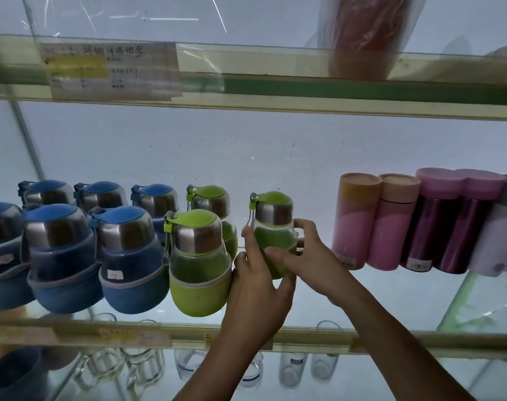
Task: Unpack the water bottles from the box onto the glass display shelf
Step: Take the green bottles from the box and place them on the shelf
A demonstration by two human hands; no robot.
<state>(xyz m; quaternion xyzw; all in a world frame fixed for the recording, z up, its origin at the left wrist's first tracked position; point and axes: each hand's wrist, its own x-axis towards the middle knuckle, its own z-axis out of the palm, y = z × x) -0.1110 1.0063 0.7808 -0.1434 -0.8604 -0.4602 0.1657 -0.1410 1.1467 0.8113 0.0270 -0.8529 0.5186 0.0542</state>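
A green-sleeved water bottle with a steel neck and green cap stands on the glass display shelf. My left hand grips its lower left side, and my right hand curls round its right side. Two more green bottles stand to its left, one in front and one behind. Several blue bottles fill the shelf's left part in two rows. No box is in view.
Pink and purple flasks stand in a row to the right. A pale object sits at the far right. An upper glass shelf carries a paper label and a wrapped red bottle. Glass mugs and bottles stand on the shelf below.
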